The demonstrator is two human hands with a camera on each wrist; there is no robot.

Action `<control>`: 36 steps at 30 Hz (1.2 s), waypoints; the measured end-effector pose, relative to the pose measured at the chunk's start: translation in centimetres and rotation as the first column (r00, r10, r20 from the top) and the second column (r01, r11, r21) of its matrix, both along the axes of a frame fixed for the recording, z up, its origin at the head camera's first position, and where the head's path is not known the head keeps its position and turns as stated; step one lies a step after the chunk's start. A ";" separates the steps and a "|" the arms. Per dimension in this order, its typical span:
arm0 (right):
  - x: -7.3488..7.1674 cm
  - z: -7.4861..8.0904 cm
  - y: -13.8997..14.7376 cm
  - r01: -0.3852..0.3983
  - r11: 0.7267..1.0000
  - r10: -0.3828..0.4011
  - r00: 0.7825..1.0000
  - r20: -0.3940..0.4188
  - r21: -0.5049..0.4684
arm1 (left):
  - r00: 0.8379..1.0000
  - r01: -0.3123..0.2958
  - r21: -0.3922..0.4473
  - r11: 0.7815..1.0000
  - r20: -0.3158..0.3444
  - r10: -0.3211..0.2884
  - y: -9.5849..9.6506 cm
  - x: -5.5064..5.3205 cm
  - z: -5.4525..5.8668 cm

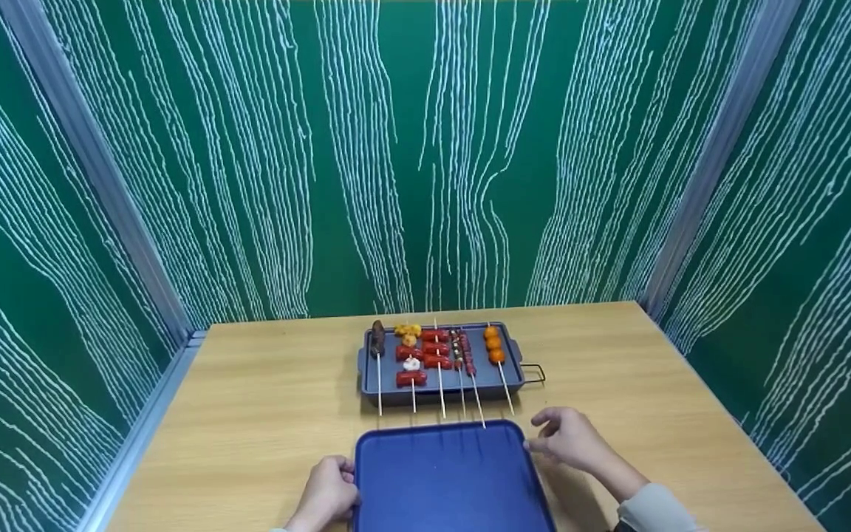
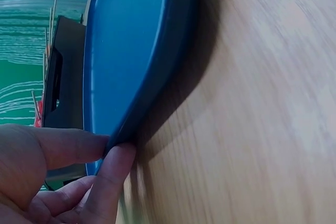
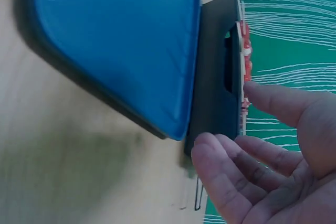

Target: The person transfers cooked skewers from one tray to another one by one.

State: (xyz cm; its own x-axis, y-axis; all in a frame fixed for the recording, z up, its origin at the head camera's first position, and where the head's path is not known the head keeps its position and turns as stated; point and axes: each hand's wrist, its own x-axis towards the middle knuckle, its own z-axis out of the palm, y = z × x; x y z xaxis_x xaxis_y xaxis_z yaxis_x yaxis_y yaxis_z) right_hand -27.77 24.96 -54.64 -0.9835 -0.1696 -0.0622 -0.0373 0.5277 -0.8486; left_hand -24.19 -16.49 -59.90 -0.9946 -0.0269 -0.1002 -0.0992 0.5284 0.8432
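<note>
right sleeve (image 1: 660, 510) pale grey, dark strip (image 1: 623, 526) beneath; left sleeve (image 1: 278, 530) a pale sliver; left hand (image 1: 327, 489) and right hand (image 1: 569, 441) bare.

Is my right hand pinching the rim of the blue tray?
No, the right wrist view shows your right hand near the blue tray with nothing in its grasp.

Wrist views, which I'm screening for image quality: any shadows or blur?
Left wrist: a dark shadow lies along the blue rounded-corner tray on the light wood-grained table; right wrist: the table looks blurred, with a soft-edged dark patch.
</note>
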 end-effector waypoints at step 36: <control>-5.5 -1.1 -3.7 0.274 0.811 -0.108 0.938 0.329 -0.517 | 1.000 -0.002 0.062 0.998 -0.007 0.002 -0.3 0.1 -0.2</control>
